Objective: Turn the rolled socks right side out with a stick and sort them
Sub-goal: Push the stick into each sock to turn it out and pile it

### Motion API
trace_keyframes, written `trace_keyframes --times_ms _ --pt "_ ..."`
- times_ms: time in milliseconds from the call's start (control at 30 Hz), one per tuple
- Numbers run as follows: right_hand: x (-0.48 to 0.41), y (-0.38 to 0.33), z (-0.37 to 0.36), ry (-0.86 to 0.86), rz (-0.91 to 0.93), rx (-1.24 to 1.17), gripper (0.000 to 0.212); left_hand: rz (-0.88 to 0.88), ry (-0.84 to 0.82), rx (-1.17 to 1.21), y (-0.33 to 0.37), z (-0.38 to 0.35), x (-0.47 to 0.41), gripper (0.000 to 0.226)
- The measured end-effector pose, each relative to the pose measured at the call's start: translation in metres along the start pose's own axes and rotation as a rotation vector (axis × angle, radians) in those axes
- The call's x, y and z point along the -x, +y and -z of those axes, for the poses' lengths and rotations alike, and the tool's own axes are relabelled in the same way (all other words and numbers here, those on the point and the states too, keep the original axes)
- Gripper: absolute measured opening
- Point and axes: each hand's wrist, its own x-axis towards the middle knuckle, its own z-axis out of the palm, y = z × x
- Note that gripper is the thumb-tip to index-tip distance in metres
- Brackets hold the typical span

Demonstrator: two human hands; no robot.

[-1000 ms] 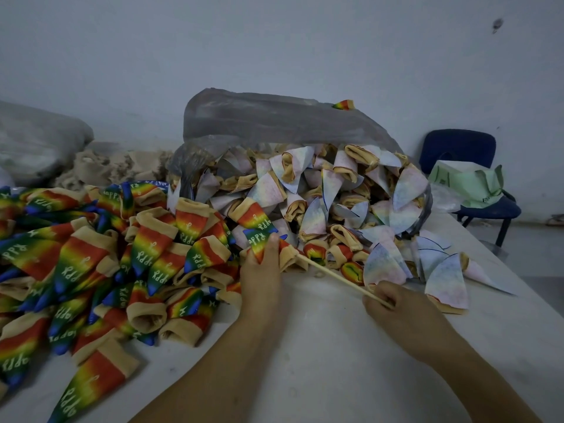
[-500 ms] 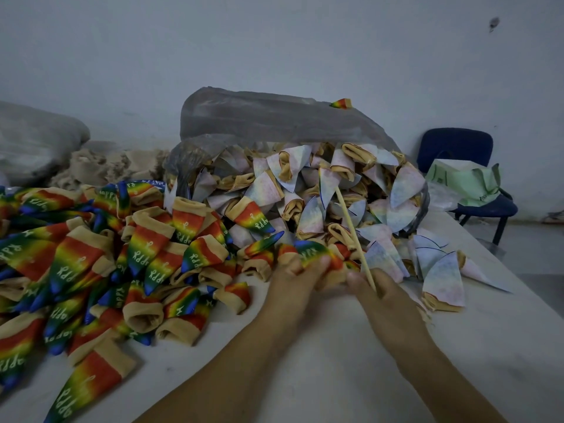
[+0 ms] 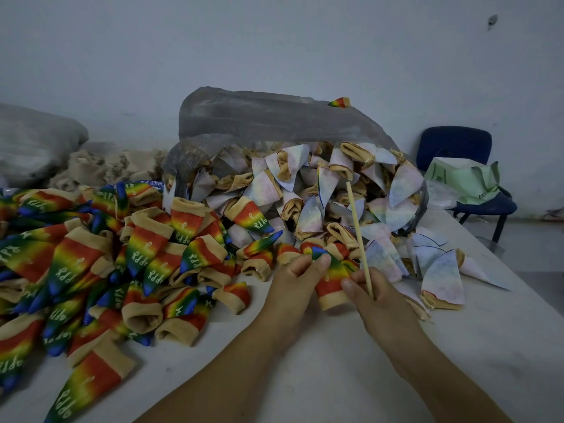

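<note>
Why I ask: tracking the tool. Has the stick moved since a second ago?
Yes. The stick swung from low, pointing left, to nearly upright before the plastic bag.

White lowercase lettering runs across the rainbow socks [image 3: 76, 264] heaped on the left of the table [image 3: 335, 377]: the word "happy", printed towards the green and blue end of each. On most it lies upside down or sideways, and folds cut it short. The left-edge sock [image 3: 12, 364] shows only "appy", and the back sock [image 3: 105, 195] only "happ". The front sock [image 3: 85, 389] and the lone rainbow sock [image 3: 254, 219] lying among the pale socks [image 3: 381, 261] carry the same word, inverted. The pale socks show no lettering. A green bag [image 3: 460, 181] on the chair [image 3: 454, 141] bears dark print too small to read.
</note>
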Motion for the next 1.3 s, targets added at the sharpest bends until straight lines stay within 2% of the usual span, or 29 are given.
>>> trace_keyframes --times_ms 267,367,500,567,633,800,967,1300 --pt "0.000 -0.002 0.003 -0.076 0.051 0.044 0.014 0.105 0.037 0.416 0.004 0.000 -0.005 0.012" --pt "0.001 -0.004 0.001 -0.086 0.072 0.058 0.017 0.105 0.041 0.473 0.007 0.001 -0.004 0.017" --pt "0.002 -0.007 -0.001 -0.080 0.084 0.043 0.018 0.101 0.051 0.488 0.007 0.001 -0.005 0.034" --pt "0.002 -0.007 -0.002 -0.062 0.071 0.033 0.017 0.100 0.047 0.480 0.008 0.001 -0.004 0.033" --pt "0.002 -0.006 -0.002 -0.048 0.043 0.024 0.017 0.091 0.047 0.422 0.009 0.000 -0.003 0.029" --pt "0.004 -0.011 -0.004 -0.076 0.048 -0.014 0.009 -0.001 0.067 0.071 0.009 -0.004 0.003 0.023" --pt "0.003 -0.013 -0.001 0.018 0.079 -0.036 0.005 -0.136 -0.019 -0.188 0.011 -0.004 0.006 0.017" --pt "0.000 -0.011 0.004 0.054 0.132 -0.024 0.008 -0.399 -0.042 -0.357 0.008 -0.003 0.004 0.031"
